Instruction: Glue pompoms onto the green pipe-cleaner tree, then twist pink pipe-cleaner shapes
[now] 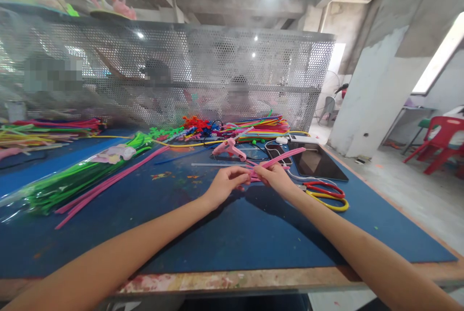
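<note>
Both my hands meet over the middle of the blue table mat, with pink pipe cleaners (284, 157) between them. My left hand (227, 184) pinches their left part with thumb and forefinger. My right hand (274, 178) is closed on the same strands, whose free ends stick out up and to the right. Where the strands cross is partly hidden by my fingers. Just beyond lies a pink hot glue gun (229, 148). Scissors with one red and one yellow handle (328, 201) lie to the right of my right hand.
Long pink pipe cleaners (112, 186) and a plastic bag of green pipe cleaners (78, 183) lie at left. A dark tablet (319, 161) and a phone (278, 152) lie at right. Colourful bundles (261, 126) stand before a perforated metal screen (203, 67).
</note>
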A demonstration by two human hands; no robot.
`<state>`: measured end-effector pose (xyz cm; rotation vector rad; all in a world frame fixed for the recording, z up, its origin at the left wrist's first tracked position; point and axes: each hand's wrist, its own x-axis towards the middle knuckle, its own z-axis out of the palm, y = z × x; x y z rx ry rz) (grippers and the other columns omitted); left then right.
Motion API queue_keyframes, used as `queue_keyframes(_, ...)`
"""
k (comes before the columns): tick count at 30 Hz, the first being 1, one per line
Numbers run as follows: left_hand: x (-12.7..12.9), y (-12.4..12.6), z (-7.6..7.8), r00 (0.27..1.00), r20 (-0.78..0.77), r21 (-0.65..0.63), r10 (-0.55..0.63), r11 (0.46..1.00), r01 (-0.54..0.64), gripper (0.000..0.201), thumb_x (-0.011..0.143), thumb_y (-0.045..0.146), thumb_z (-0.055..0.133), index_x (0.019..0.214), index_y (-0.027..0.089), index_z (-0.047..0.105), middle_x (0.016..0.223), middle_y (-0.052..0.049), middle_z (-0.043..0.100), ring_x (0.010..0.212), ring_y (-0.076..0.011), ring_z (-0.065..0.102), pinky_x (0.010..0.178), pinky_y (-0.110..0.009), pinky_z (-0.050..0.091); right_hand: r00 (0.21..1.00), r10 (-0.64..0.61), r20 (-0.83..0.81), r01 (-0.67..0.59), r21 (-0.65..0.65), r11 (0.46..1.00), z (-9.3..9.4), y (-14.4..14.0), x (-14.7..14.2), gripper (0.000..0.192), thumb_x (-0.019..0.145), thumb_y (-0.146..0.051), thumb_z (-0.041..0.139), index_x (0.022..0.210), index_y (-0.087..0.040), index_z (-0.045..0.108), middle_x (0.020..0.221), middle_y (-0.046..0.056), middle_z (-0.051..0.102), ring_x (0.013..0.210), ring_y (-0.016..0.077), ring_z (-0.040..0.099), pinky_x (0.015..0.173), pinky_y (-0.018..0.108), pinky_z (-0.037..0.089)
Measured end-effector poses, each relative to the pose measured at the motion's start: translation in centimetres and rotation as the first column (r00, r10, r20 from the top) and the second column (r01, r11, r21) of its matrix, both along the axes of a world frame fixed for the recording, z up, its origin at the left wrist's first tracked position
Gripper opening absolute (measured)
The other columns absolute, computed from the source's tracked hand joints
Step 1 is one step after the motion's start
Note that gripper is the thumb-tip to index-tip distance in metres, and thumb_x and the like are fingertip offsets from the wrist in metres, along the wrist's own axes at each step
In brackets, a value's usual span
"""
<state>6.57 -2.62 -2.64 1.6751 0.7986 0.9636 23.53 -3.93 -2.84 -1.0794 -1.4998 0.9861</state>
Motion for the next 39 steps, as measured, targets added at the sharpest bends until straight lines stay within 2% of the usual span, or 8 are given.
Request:
queue_keyframes(4,0.1,-0.2,0.0,0.999,0.029,-0.077,-0.035,0.996,0.037,0.033,0.067,0.042,0.071,0.077,0.011,0.067,0.066,-0.003,0.065,0.06,-0.0122,0.059,0.058,-0.024,0.049,0.998,-0.002,0.057,0.001,0.014,1.0,-0.1,-0.2,-0.2,0.042,0.073,-0.049,0.056,0.046,-0.018,0.046,0.037,-0.007,0.035,0.035,0.0057,0.027,0.038,0.023,0.017)
queue_keyframes(13,0.2,-0.5,-0.5,0.998,0.07,-0.072,0.011,0.997,-0.006,0.04,0.07,0.048,0.067,0.087,0.012,0.062,0.078,-0.008,0.069,0.071,-0.0179,0.066,0.065,-0.029,0.053,0.993,-0.109,0.051,0.099,0.169,0.981,-1.1,-0.4,-1.0,0.022,0.072,-0.039,0.063,0.069,-0.018,0.07,0.071,0.004,0.068,0.068,0.0179,0.058,0.061,0.027,0.042)
queue_keyframes(19,0.1,-0.9,-0.1,0.996,-0.019,0.159,0.081,0.984,-0.077,0.025,0.077,0.036,0.062,0.09,0.014,0.061,0.082,-0.005,0.067,0.075,-0.0178,0.063,0.062,-0.026,0.05,0.995,-0.095,0.014,0.093,0.084,0.992,-0.5,-0.2,-0.5,0.031,0.069,-0.045,0.065,0.057,-0.017,0.063,0.048,-0.002,0.054,0.047,0.0108,0.044,0.047,0.024,0.031)
queue_keyframes(24,-1.1,-0.2,0.7,0.984,-0.061,0.404,0.169,0.905,-0.131,0.018,0.083,0.023,0.055,0.1,0.02,0.057,0.099,-0.004,0.06,0.091,-0.0169,0.058,0.072,-0.026,0.048,0.993,0.114,-0.032,-0.117,-0.128,0.985,-0.2,-0.4,-0.3,0.042,0.068,-0.056,0.063,0.06,-0.016,0.058,0.049,-0.003,0.05,0.042,0.0069,0.04,0.042,0.021,0.026)
queue_keyframes(26,-1.8,0.5,0.9,0.977,-0.169,0.576,0.131,0.817,-0.009,0.021,0.086,0.019,0.049,0.104,0.022,0.061,0.111,-0.006,0.057,0.103,-0.0187,0.054,0.082,-0.029,0.047,0.972,0.225,-0.064,-0.234,-0.213,0.949,-0.3,-0.6,-0.3,0.044,0.067,-0.058,0.064,0.062,-0.015,0.057,0.05,-0.004,0.049,0.041,0.006,0.039,0.041,0.02,0.026)
queue_keyframes(29,-2.7,1.5,1.2,0.929,-0.348,0.777,0.123,0.592,0.213,0.025,0.089,0.019,0.047,0.104,0.026,0.065,0.12,-0.008,0.055,0.114,-0.0206,0.048,0.095,-0.036,0.041,0.929,0.352,-0.114,-0.37,-0.282,0.885,-0.2,-1.0,-0.3,0.043,0.065,-0.057,0.067,0.064,-0.015,0.056,0.05,-0.006,0.046,0.042,0.0047,0.038,0.042,0.019,0.028)
queue_keyframes(36,-3.2,1.6,1.8,0.923,-0.369,0.918,0.109,0.199,0.343,0.015,0.089,0.022,0.053,0.096,0.024,0.066,0.105,-0.004,0.068,0.11,-0.0172,0.054,0.101,-0.035,0.036,0.85,0.506,-0.147,-0.525,-0.329,0.785,-0.5,-1.2,-0.2,0.042,0.065,-0.054,0.069,0.066,-0.014,0.057,0.05,-0.006,0.045,0.043,0.0041,0.038,0.045,0.019,0.029)
queue_keyframes(39,-3.0,1.4,1.8,0.917,-0.376,0.924,0.133,0.124,0.361,0.015,0.091,0.018,0.048,0.094,0.02,0.063,0.094,-0.003,0.071,0.1,-0.0143,0.06,0.105,-0.037,0.031,0.84,0.533,-0.103,-0.535,-0.328,0.778,-0.8,-1.1,-0.3,0.047,0.064,-0.059,0.067,0.068,-0.014,0.057,0.05,-0.005,0.046,0.043,0.0044,0.037,0.045,0.02,0.03)
